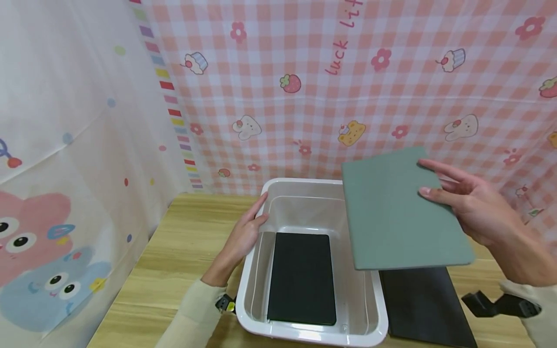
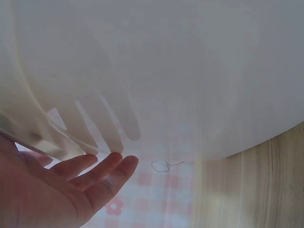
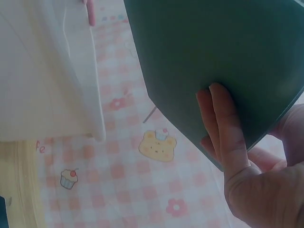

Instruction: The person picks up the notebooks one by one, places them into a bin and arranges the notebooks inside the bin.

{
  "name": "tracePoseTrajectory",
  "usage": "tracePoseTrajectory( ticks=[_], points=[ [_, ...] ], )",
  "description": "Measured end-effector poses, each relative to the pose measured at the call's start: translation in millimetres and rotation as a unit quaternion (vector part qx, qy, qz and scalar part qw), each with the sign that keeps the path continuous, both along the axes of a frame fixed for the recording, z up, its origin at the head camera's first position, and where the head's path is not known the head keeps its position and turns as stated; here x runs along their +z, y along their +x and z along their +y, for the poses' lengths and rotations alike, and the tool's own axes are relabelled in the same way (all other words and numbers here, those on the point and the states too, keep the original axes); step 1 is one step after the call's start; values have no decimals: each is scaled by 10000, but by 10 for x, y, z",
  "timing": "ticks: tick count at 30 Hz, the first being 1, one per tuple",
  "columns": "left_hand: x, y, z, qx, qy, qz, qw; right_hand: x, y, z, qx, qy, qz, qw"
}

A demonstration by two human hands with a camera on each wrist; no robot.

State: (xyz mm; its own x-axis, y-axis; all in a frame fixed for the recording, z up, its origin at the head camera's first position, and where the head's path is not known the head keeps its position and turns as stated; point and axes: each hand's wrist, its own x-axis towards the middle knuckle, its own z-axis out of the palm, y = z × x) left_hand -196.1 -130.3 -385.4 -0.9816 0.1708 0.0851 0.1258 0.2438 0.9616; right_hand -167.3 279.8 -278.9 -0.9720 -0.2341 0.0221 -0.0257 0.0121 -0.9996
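My right hand (image 1: 483, 208) pinches a green notebook (image 1: 400, 217) near its upper right edge, thumb on the near face and fingers behind. The notebook is raised and tilted, and it overlaps the right wall of a white plastic bin (image 1: 312, 334) in the head view. In the right wrist view, fingers (image 3: 228, 128) press flat against its dark-looking back cover. My left hand (image 1: 241, 237) holds the bin's left rim, its fingertips (image 2: 126, 166) against the outer wall. Inside the bin, a black notebook (image 1: 302, 280) lies flat on the floor.
Another black notebook (image 1: 426, 304) lies on the wooden table (image 1: 174, 270), right of the bin and partly hidden under the green one. A pink checked cloth (image 1: 304, 111) hangs behind the bin, and a white patterned cloth (image 1: 87, 145) hangs at the left.
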Motion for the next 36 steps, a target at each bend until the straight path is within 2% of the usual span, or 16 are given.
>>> tracePoseTrajectory(
  ticks=[9,16,22,27,36],
  points=[
    [5,8,-4,-38,24,-89,10000,50,-59,-165,98,59,-164,9998],
    [3,7,-1,-22,-14,-10,10000,135,-49,-339,-230,1007,-95,9946],
    [-2,5,-4,-30,4,-54,10000,184,-69,-503,19,631,-132,9979],
    [-1,8,-2,-49,55,-56,10000,227,-72,-643,56,953,-190,9952],
    [-9,-3,-7,-24,38,-77,10000,269,-74,-849,100,915,-232,9955]
  ],
)
